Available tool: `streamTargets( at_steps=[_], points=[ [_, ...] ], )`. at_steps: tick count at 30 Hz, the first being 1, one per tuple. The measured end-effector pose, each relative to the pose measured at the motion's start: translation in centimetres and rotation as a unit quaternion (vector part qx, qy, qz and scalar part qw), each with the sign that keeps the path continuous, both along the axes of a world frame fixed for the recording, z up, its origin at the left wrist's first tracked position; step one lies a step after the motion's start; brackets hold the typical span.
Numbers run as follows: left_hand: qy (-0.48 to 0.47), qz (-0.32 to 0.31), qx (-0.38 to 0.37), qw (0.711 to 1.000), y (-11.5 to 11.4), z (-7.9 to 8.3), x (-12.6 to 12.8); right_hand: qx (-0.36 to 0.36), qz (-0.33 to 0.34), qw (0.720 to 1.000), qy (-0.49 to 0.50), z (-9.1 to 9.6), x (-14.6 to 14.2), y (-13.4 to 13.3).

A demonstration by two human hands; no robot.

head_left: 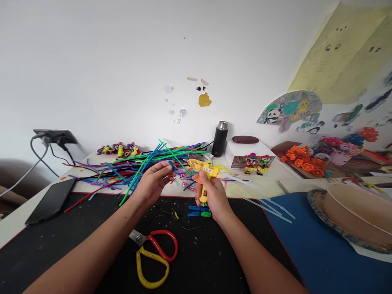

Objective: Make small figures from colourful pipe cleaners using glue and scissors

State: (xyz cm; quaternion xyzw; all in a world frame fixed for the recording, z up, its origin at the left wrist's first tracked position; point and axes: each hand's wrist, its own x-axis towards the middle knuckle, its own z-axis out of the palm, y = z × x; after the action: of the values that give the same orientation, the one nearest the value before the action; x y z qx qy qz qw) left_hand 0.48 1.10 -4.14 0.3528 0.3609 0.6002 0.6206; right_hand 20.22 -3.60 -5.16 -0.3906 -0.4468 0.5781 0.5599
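My right hand (214,196) is closed around the handle of a yellow glue gun (204,171), its nozzle pointing left. My left hand (153,181) pinches a small blue piece of pipe cleaner (172,165) between thumb and fingers, just left of the gun's tip. Both hands hover over the far edge of a black mat (92,241). Short blue and green pieces (199,211) lie on the mat below my right hand. A heap of colourful pipe cleaners (137,163) spreads behind my left hand.
Red-and-yellow scissors (156,255) lie on the mat between my forearms. A dark phone (50,200) rests at left, a black flask (220,139) and white box (245,153) at back, clear glue sticks (269,206) and a round hat-like object (352,212) at right.
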Motion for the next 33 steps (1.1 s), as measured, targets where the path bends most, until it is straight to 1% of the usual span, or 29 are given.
streamTargets(
  at_steps=[4,8,15,24,33],
  points=[
    [-0.021,-0.008,-0.023,0.999,0.07,-0.13,0.03,0.0,0.016,1.0,-0.014,-0.09,-0.19,-0.04],
    [-0.041,0.002,-0.058,0.997,0.37,-0.44,0.11,-0.003,0.026,0.999,-0.024,-0.27,-0.27,-0.08],
    [-0.062,0.007,-0.083,0.995,0.35,-0.37,0.39,-0.017,0.029,0.998,-0.051,-0.25,-0.28,-0.15],
    [-0.048,-0.007,-0.073,0.996,0.29,-0.52,0.41,-0.023,0.048,0.995,-0.084,-0.45,-0.37,-0.23],
    [-0.001,-0.013,-0.036,0.999,0.23,-0.59,0.24,-0.025,0.051,0.994,-0.096,-0.59,-0.48,-0.29]
  ],
)
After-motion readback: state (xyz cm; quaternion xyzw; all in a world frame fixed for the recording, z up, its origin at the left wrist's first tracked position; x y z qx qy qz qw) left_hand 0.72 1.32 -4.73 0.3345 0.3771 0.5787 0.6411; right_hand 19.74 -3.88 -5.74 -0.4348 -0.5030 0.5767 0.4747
